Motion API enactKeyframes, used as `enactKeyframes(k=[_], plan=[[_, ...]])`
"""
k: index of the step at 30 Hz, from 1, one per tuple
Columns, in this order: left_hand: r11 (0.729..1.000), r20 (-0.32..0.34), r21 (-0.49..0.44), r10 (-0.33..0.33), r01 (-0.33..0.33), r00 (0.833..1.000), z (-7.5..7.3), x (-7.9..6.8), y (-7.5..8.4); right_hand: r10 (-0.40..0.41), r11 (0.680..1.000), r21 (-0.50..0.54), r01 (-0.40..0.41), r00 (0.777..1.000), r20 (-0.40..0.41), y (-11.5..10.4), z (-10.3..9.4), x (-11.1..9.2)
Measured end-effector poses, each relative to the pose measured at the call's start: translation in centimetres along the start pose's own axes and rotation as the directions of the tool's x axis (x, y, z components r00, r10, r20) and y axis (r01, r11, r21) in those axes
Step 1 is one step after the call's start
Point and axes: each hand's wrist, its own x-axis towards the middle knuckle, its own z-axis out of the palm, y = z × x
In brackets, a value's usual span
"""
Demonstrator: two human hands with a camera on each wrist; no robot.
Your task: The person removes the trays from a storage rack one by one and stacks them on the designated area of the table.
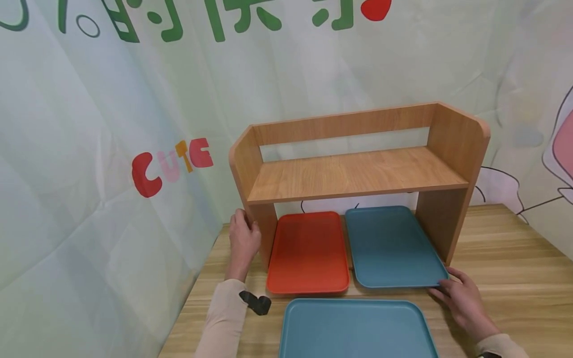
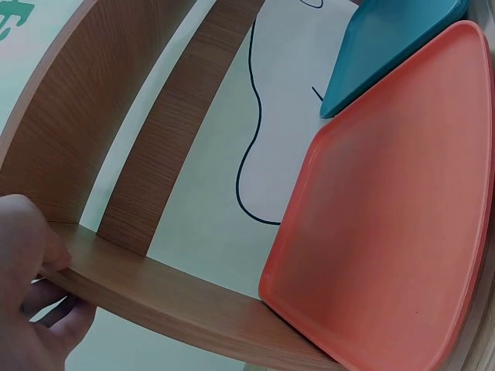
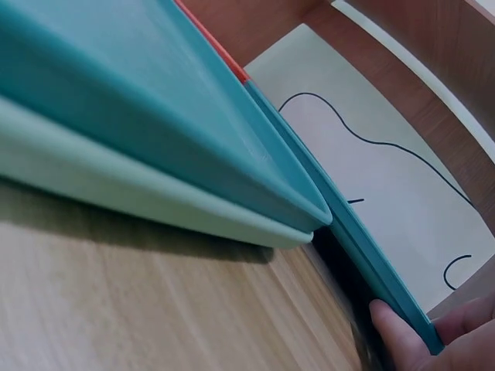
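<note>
A small wooden desk shelf stands on the table. My left hand is at its left side panel; in the left wrist view the fingers wrap around that panel's front edge. Under the shelf lie two trays side by side, a red tray on the left and a blue tray on the right. My right hand pinches the blue tray's front right corner, the thumb on one face and fingers on the other in the right wrist view. The blue tray's front end sticks out past the shelf.
Nearer the front lies another blue tray, stacked on a pale green tray as the right wrist view shows. A printed cloth backdrop hangs behind and to the left of the wood-grain table.
</note>
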Motion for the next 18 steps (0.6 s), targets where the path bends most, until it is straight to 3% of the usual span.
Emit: enactKeyframes(k=[8, 18], plan=[[1.0, 0.001, -0.006, 0.012, -0.012, 1.0, -0.1, -0.1, 0.0, 0.024, 0.992, 0.121, -0.024, 1.0, -0.001, 0.2, -0.5, -0.5], [1.0, -0.006, -0.008, 0.018, -0.018, 1.0, -0.1, -0.1, -0.1, -0.007, 0.989, 0.147, 0.001, 0.999, 0.043, -0.1, -0.8, -1.4]])
